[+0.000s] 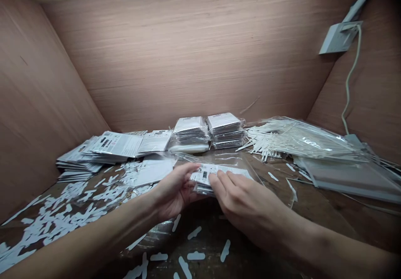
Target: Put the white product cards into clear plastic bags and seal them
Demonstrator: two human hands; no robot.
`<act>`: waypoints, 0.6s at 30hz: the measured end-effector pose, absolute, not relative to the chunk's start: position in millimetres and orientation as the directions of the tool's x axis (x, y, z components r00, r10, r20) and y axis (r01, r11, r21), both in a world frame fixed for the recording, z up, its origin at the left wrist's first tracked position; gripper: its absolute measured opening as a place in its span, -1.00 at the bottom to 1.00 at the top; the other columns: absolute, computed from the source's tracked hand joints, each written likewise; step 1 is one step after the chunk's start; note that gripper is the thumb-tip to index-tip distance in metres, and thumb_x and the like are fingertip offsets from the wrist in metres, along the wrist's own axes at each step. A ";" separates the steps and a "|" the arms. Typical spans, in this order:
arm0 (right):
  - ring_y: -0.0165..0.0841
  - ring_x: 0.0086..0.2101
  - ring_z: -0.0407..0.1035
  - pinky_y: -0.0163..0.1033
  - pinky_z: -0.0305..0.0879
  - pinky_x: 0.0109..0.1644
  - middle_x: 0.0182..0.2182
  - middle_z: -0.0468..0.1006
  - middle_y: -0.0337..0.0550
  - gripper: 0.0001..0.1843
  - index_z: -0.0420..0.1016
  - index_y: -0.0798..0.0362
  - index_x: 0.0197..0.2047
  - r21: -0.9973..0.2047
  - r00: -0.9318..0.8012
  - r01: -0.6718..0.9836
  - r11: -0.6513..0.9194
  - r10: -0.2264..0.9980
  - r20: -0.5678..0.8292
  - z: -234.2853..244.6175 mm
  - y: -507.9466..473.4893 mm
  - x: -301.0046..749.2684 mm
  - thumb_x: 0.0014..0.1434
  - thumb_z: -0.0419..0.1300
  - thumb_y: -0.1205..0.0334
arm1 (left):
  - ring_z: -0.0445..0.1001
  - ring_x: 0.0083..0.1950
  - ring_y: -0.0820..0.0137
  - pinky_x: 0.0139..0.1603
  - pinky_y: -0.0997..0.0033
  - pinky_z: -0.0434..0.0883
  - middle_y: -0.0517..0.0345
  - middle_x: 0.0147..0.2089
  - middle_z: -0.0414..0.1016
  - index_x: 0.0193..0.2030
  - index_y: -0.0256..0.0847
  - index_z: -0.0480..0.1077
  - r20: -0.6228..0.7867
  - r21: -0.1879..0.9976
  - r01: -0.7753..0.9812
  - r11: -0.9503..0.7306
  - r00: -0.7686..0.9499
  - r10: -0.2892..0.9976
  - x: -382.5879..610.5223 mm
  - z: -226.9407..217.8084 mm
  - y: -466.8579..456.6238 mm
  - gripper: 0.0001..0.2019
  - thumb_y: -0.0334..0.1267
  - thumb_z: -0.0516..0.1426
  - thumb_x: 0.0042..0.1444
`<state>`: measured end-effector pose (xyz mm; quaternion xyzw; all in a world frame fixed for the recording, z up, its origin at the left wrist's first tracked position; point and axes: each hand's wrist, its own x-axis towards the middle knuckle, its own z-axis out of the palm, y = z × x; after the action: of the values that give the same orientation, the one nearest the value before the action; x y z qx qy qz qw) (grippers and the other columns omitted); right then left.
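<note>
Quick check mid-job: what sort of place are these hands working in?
Probably a hand-packing bench, boxed in by wood-grain panels. Film-wrapped stacks stand at the back, small white cut pieces lie strewn about, and the left hand and right hand are on printed packs.

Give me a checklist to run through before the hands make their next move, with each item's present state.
1. Left hand holding the printed packets: ok, thumb on top at their edge.
2. Right hand in contact with the packets: ok, fingers lying over the top.
3. Right thumb's part in the grip: cannot tell, it is hidden.
4. Number of packets held: cannot tell, the layers are blurred and partly covered.
5. Surface near the hands free of loose white pieces: not ok, several lie scattered there.
6. Two wrapped stacks beyond the hands standing: ok, side by side.
</note>
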<state>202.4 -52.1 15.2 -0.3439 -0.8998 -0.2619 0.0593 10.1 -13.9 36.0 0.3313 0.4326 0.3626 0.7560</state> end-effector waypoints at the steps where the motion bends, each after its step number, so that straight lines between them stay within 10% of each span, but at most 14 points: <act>1: -0.14 -0.27 0.55 -0.11 0.47 -0.24 -0.19 0.59 0.14 -0.65 0.39 0.24 0.04 0.347 -0.738 0.674 0.652 0.620 0.268 23.2 -48.0 207.5 0.20 0.00 0.55 | 0.62 -0.37 0.35 -0.13 0.34 0.65 -0.07 -0.36 0.62 -0.24 -0.42 0.53 -0.424 0.804 -0.229 0.549 0.426 0.799 5.9 41.1 -12.3 -0.62 -0.03 0.17 0.25; 5: -0.33 -0.48 0.38 -0.25 0.22 -0.43 -0.38 0.52 -0.14 -0.65 0.31 0.10 -0.05 0.041 -0.670 0.736 0.676 0.718 0.192 58.3 -29.9 230.6 0.12 0.03 0.59 | 0.70 -0.15 0.10 -0.14 0.25 0.66 -0.34 -0.03 0.65 -0.04 -0.47 0.56 -0.400 0.891 0.084 0.446 0.610 0.684 -15.2 59.3 -2.9 -0.17 0.41 0.21 -0.04; 8: -0.33 -0.46 0.33 -0.26 0.13 -0.43 -0.42 0.47 -0.17 -0.77 0.28 0.06 -0.08 -0.045 -0.676 0.726 0.687 0.724 0.137 79.9 -11.4 240.7 0.19 0.11 0.44 | 0.65 -0.35 0.25 -0.33 0.32 0.59 -0.11 -0.23 0.68 -0.06 -0.32 0.56 -0.030 0.907 0.362 -0.217 0.568 0.823 -27.0 64.1 5.7 -0.45 0.12 0.38 -0.02; 12: -0.36 -0.47 0.31 -0.30 0.13 -0.44 -0.42 0.44 -0.20 -0.83 0.28 0.03 -0.15 -0.143 -0.725 0.682 0.717 0.689 -0.002 96.9 15.1 237.8 0.18 0.17 0.29 | 0.58 0.03 0.10 0.09 0.06 0.52 -0.19 0.01 0.62 0.05 -0.27 0.53 0.652 0.189 0.543 -0.818 0.554 0.518 -31.3 68.4 28.6 -0.44 0.03 0.43 -0.01; 15: -0.33 -0.44 0.32 -0.28 0.16 -0.41 -0.40 0.44 -0.19 -0.81 0.30 0.04 -0.15 -0.128 -0.771 0.635 0.762 0.634 -0.054 100.1 27.3 231.1 0.16 0.20 0.25 | 0.33 0.39 -0.13 0.35 -0.16 0.29 -0.33 0.35 0.41 0.33 -0.22 0.38 0.510 0.025 0.494 -0.869 0.742 0.436 -31.4 75.5 54.8 -0.04 0.11 0.50 -0.22; 18: -0.31 -0.41 0.33 -0.26 0.16 -0.38 -0.37 0.44 -0.16 -0.79 0.29 0.05 -0.13 -0.117 -0.787 0.617 0.778 0.613 -0.069 98.5 29.6 228.1 0.18 0.19 0.23 | 0.62 -0.07 0.16 -0.04 0.27 0.48 -0.09 -0.11 0.70 -0.03 -0.20 0.63 0.269 0.149 0.430 -0.890 0.849 0.455 -33.1 80.4 75.4 -0.51 -0.03 0.48 -0.08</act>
<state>228.1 29.6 98.5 -0.3262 -0.9428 0.0669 -0.0134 -33.1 75.4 80.4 0.9606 0.2303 0.1499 0.0414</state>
